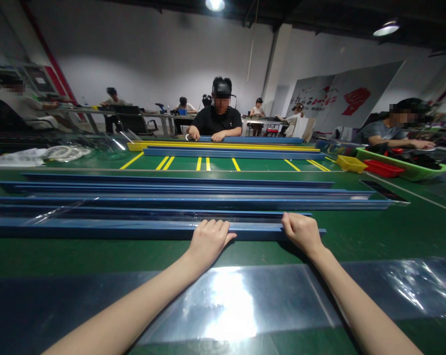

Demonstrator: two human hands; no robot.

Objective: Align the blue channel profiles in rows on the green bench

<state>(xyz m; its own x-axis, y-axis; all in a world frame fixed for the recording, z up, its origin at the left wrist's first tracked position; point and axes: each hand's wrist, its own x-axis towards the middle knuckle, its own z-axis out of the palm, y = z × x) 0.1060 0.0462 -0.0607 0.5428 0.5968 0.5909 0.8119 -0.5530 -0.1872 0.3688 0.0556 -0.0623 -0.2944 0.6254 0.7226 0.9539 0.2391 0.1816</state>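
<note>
A long blue channel [126,231] lies across the green table just ahead of me, with clear plastic film [171,223] inside it. My left hand [210,240] is closed over its front wall, thumb pointing right. Near the channel's right end, my right hand [301,230] is closed on it in a fist-like grip; its fingertips are hidden. Between the hands a stretch of the channel shows. Closer to me, beneath my forearms, a wide sheet of clear shiny plastic [282,296] lies flat on the table.
More blue channels [245,202] lie parallel beyond. Farther off are a yellow channel [230,146] and a co-worker [217,116] seated opposite. On the right sit a phone-like dark slab [383,191], a yellow bin [351,163], a red bin [383,168] and a green tub [426,172].
</note>
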